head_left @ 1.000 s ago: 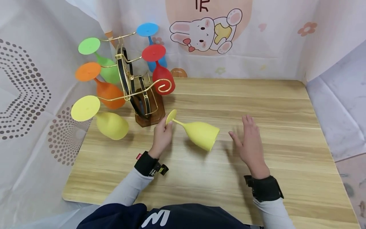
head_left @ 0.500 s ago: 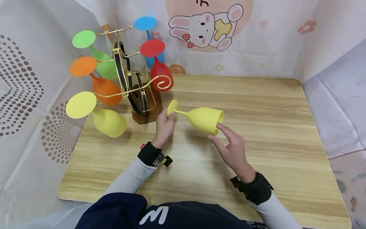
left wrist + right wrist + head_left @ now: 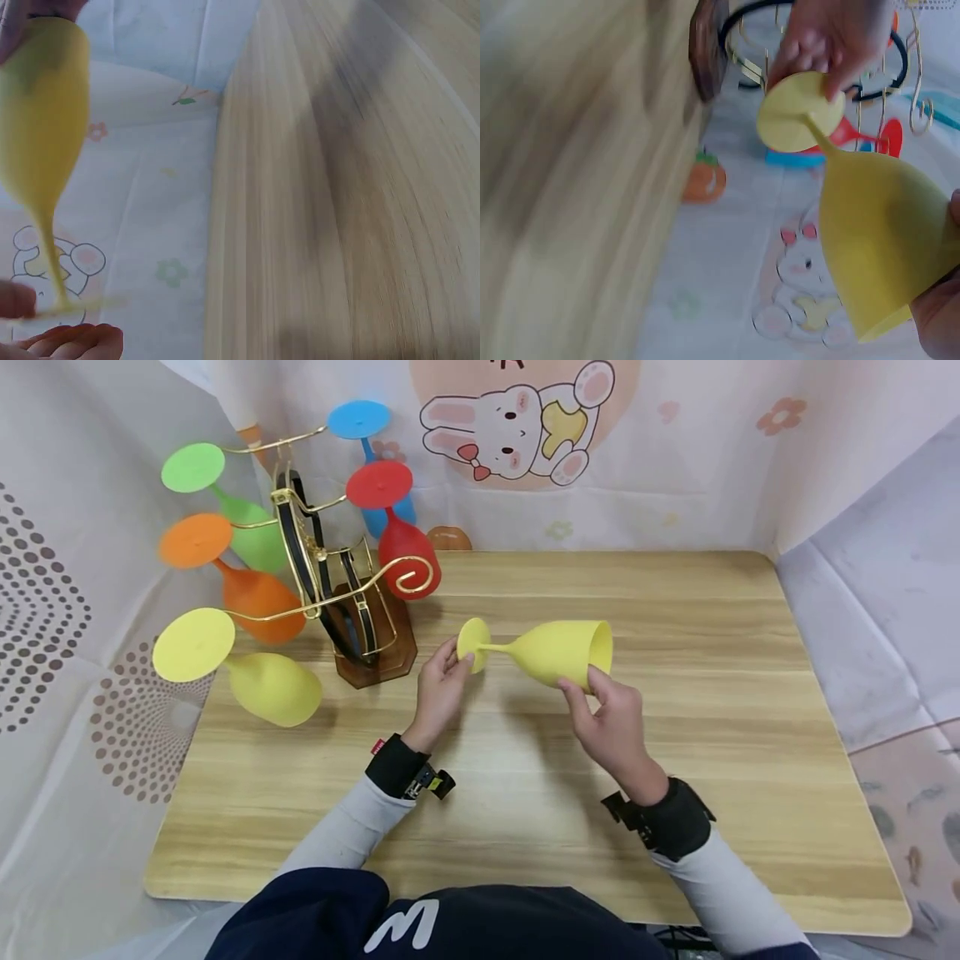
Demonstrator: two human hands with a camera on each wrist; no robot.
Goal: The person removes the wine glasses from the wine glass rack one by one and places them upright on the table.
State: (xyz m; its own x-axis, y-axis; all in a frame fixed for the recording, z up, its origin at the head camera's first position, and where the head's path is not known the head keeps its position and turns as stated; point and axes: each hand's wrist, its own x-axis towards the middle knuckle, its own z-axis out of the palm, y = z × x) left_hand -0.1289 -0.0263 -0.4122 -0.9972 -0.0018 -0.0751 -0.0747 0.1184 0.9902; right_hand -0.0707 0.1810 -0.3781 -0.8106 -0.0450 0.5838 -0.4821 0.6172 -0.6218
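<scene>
A yellow wine glass (image 3: 558,652) lies sideways in the air over the table, its bowl facing right. My left hand (image 3: 441,689) pinches the round foot between thumb and fingers, also seen at the bottom of the left wrist view. At the bowl's rim my right hand (image 3: 615,727) pinches the wall, thumb outside and fingers at the mouth. In the right wrist view the wine glass (image 3: 877,225) fills the right side, with the left hand (image 3: 829,37) at its foot.
Left of the hands stands a gold wire rack on a wooden base (image 3: 378,647). Hanging upside down from it are a red glass (image 3: 401,547), an orange glass (image 3: 258,602), another yellow glass (image 3: 273,689), plus green and blue ones. A printed curtain (image 3: 697,485) borders the wooden table (image 3: 712,652).
My right hand has come in from the right and taken hold of the bowl's rim. The glass has swung level and shifted right, with the left hand still at its foot.
</scene>
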